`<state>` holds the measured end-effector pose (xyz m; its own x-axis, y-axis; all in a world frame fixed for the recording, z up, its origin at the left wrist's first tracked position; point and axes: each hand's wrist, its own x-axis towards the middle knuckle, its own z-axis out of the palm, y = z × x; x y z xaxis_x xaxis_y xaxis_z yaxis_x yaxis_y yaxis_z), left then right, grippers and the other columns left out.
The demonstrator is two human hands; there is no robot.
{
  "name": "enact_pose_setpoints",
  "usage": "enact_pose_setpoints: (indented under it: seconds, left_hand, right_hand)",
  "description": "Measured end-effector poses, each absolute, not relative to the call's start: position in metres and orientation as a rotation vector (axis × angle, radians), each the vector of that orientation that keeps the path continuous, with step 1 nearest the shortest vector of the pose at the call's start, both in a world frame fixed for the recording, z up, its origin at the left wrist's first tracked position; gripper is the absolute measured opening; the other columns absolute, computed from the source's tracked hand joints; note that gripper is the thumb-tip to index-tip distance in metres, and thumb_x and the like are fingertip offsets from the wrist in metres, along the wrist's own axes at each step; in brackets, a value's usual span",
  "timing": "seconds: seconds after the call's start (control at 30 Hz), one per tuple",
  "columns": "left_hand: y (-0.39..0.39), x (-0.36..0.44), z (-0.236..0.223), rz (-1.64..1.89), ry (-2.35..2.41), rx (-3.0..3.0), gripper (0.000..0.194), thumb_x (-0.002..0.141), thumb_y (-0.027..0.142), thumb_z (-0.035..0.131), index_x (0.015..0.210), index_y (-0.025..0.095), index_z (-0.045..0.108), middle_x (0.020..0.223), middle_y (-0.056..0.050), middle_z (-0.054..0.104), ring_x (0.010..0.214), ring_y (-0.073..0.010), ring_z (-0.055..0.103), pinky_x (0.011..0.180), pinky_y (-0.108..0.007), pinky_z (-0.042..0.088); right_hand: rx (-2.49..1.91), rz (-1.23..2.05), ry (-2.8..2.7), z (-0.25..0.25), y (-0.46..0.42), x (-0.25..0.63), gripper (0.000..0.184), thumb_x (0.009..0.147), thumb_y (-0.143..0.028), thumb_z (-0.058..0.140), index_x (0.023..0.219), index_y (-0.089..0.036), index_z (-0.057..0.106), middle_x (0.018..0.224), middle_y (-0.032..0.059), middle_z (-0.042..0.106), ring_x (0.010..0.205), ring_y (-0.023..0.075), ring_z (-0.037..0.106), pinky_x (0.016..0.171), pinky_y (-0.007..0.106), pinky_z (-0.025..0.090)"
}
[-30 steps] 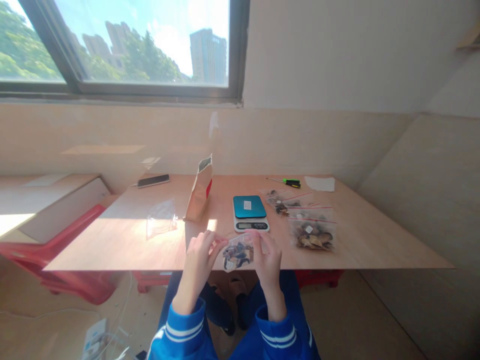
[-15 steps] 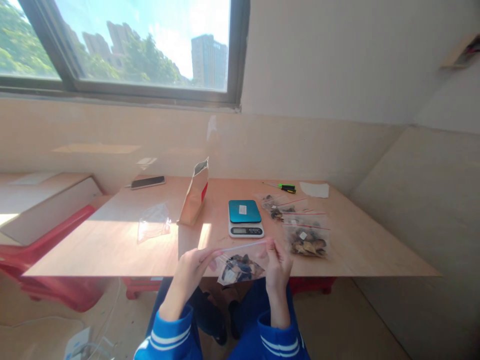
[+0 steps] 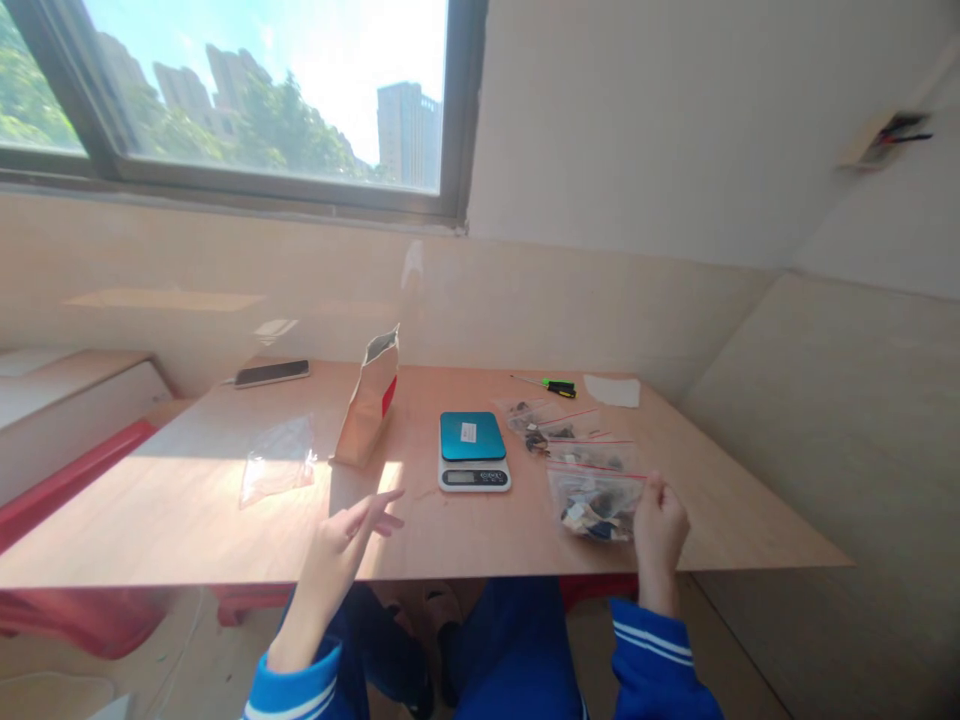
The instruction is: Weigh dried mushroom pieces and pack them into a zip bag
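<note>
My right hand (image 3: 660, 530) grips the right end of a small clear zip bag (image 3: 594, 500) filled with dark dried pieces, at the right front of the wooden table (image 3: 225, 520). The bag lies on top of other filled zip bags (image 3: 559, 430) in a row. My left hand (image 3: 345, 540) hovers open over the table's front edge, fingers spread, holding nothing. A teal-topped digital scale (image 3: 472, 452) sits between my hands, a little further back.
A brown paper pouch (image 3: 369, 398) stands open left of the scale. An empty clear bag (image 3: 277, 462) lies further left. A phone (image 3: 271, 373) rests at the back left. A green screwdriver (image 3: 551, 385) and a white paper (image 3: 612, 390) lie at the back right.
Both hands held the filled bag at the table's front edge. My right hand has carried it right onto the other bags, and my left hand has let go and opened.
</note>
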<state>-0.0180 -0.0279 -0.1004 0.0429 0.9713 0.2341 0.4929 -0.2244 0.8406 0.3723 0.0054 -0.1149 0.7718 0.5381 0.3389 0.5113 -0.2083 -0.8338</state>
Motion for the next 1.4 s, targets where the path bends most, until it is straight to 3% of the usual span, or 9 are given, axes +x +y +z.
enact_pose_setpoints:
  seconds: [0.07,0.2,0.4,0.63,0.8,0.87,0.97,1.17,1.4]
  left_hand:
    - [-0.028,-0.02,-0.098,1.231,1.55,1.677,0.045,0.093,0.049,0.034,0.114,0.024,0.066,0.091,-0.003,0.076,0.086,-0.0207,0.071,0.078,-0.033,0.054]
    - [-0.022,-0.016,-0.095,1.475,1.701,1.53,0.048,0.09,0.053,0.039,0.122,0.023,0.06,0.117,-0.008,0.069,0.104,-0.0241,0.065,0.085,-0.038,0.052]
    - [0.006,-0.016,-0.078,1.788,1.83,1.381,0.044,0.087,0.047,0.047,0.121,0.02,0.058,0.124,-0.011,0.063,0.11,-0.0262,0.06,0.093,-0.043,0.048]
    - [0.09,-0.034,-0.012,1.947,1.764,1.365,0.044,0.086,0.042,0.049,0.119,0.015,0.059,0.125,-0.014,0.062,0.115,-0.0244,0.058,0.1,-0.038,0.043]
    - [0.141,-0.033,0.019,1.523,1.803,1.515,0.049,0.077,0.04,0.056,0.114,0.008,0.063,0.121,-0.02,0.065,0.112,-0.0307,0.06,0.096,-0.042,0.044]
    - [0.141,-0.026,0.021,1.416,1.739,1.597,0.04,0.074,0.036,0.057,0.099,0.009,0.07,0.104,-0.016,0.073,0.1,-0.0315,0.065,0.088,-0.041,0.049]
    - [0.12,-0.015,0.017,1.319,1.613,1.74,0.033,0.077,0.034,0.052,0.09,0.014,0.074,0.093,-0.008,0.076,0.092,-0.0273,0.068,0.082,-0.035,0.051]
    - [0.075,-0.011,-0.001,1.427,1.727,1.772,0.037,0.088,0.028,0.042,0.109,0.016,0.07,0.111,-0.011,0.072,0.101,-0.0256,0.067,0.091,-0.038,0.049]
    - [0.033,0.001,-0.036,1.431,1.683,1.72,0.035,0.091,0.028,0.042,0.114,0.021,0.067,0.114,-0.007,0.071,0.105,-0.0252,0.067,0.09,-0.037,0.053]
  right_hand:
    - [-1.945,-0.105,-0.808,-0.121,0.009,0.386,0.051,0.083,-0.062,0.04,0.087,-0.014,0.057,0.082,0.016,0.062,0.081,0.0314,0.057,0.074,0.044,0.042]
    - [-1.92,-0.529,-0.664,-0.137,-0.006,0.365,0.06,0.084,-0.056,0.047,0.118,-0.007,0.049,0.119,0.0289,0.05,0.118,0.0422,0.043,0.094,0.058,0.033]
    - [-2.021,-0.402,-0.802,-0.165,-0.007,0.319,0.05,0.088,-0.048,0.037,0.114,-0.009,0.051,0.119,0.0297,0.047,0.113,0.0442,0.043,0.088,0.06,0.036]
    - [-2.084,-0.193,-0.782,-0.152,0.035,0.319,0.051,0.087,-0.05,0.037,0.115,-0.009,0.051,0.12,0.0298,0.047,0.115,0.0451,0.045,0.087,0.064,0.038]
    - [-1.502,-0.28,-1.315,-0.092,0.046,0.265,0.037,0.091,-0.04,0.04,0.112,-0.013,0.053,0.124,0.0219,0.05,0.123,0.0339,0.044,0.101,0.058,0.035]
    - [-1.219,-0.087,-1.633,-0.057,0.054,0.229,0.031,0.095,-0.028,0.036,0.119,-0.018,0.052,0.128,0.0153,0.051,0.126,0.0242,0.044,0.105,0.047,0.037]
    - [-0.987,0.056,-1.988,-0.014,0.071,0.181,0.043,0.094,-0.013,0.032,0.135,-0.02,0.043,0.141,0.01,0.046,0.133,0.0173,0.039,0.112,0.039,0.034]
    - [-0.884,0.001,-2.309,-0.009,0.061,0.148,0.033,0.087,-0.002,0.038,0.102,-0.016,0.064,0.108,0.0114,0.064,0.113,0.0225,0.054,0.1,0.041,0.045]
    - [-1.183,0.165,-2.55,-0.03,0.016,0.141,0.023,0.085,-0.002,0.049,0.079,-0.013,0.068,0.081,0.0087,0.069,0.08,0.0208,0.065,0.073,0.032,0.053]
